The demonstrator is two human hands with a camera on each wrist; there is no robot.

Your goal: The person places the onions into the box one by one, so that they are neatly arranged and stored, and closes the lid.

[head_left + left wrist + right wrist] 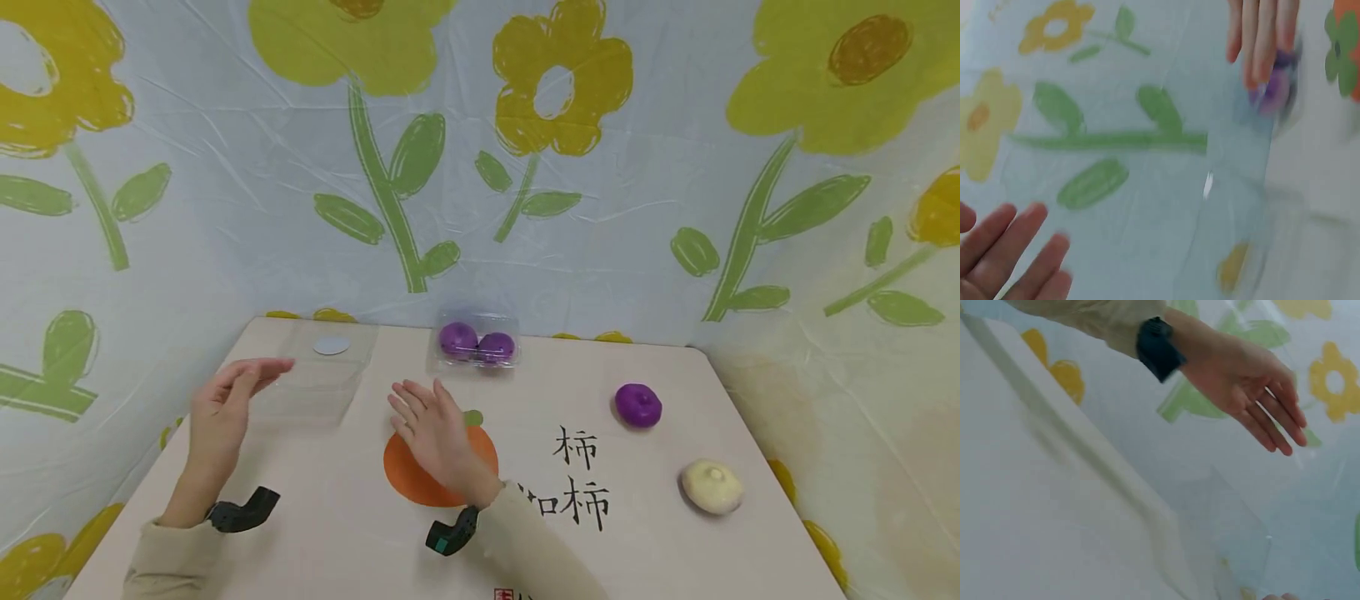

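My left hand (220, 410) is raised beside a clear plastic box (315, 387) at the back left, its fingers straight and holding nothing. A round white label (331, 345) shows on that box. Over the orange persimmon print (397, 471) on the table, my right hand (435, 433) is held up with fingers extended, grasping nothing. Behind it stands a smaller clear container (480, 360) with two purple round items (458, 340) inside. The left wrist view shows left fingers (1013, 250) spread apart. In the right wrist view, only right fingertips (1282, 597) appear at the bottom edge.
A squat purple round item (638, 406) lies at the right of the table (315, 533). Nearer the right edge sits a cream-coloured squat one (712, 487) with a knob on top. A flower-printed cloth (570, 275) hangs behind and around the table.
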